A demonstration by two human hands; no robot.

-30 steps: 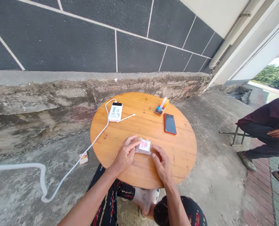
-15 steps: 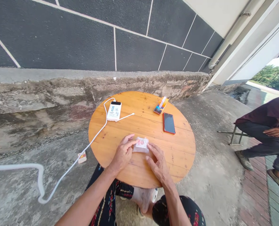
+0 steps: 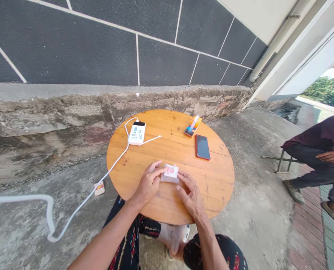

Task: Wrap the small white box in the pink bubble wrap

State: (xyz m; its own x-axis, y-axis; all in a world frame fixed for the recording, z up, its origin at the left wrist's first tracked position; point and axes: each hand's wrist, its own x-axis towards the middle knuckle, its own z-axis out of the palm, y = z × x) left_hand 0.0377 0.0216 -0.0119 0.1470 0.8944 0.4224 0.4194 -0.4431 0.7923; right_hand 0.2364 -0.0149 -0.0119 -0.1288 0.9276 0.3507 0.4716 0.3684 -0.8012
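Note:
A small white packet with a red mark point(image 3: 171, 172) lies on the round wooden table point(image 3: 212, 183) near its front. My left hand point(image 3: 148, 183) rests on the table with its fingertips pressed against the packet's left edge. My right hand point(image 3: 191, 193) lies on the wood with its fingertips touching the packet's lower right corner. The fingers of both hands are bent and pinched in on the packet.
A white power bank point(image 3: 137, 133) with a white cable point(image 3: 110, 170) sits at the table's back left. A red phone point(image 3: 202, 147) and a colourful card point(image 3: 193, 126) lie at the back right. A seated person point(image 3: 321, 157) is at the right. A white hose point(image 3: 47, 213) crosses the concrete floor.
My right hand has moved up to the packet's lower right corner. The packet has shifted slightly left and back between the two hands.

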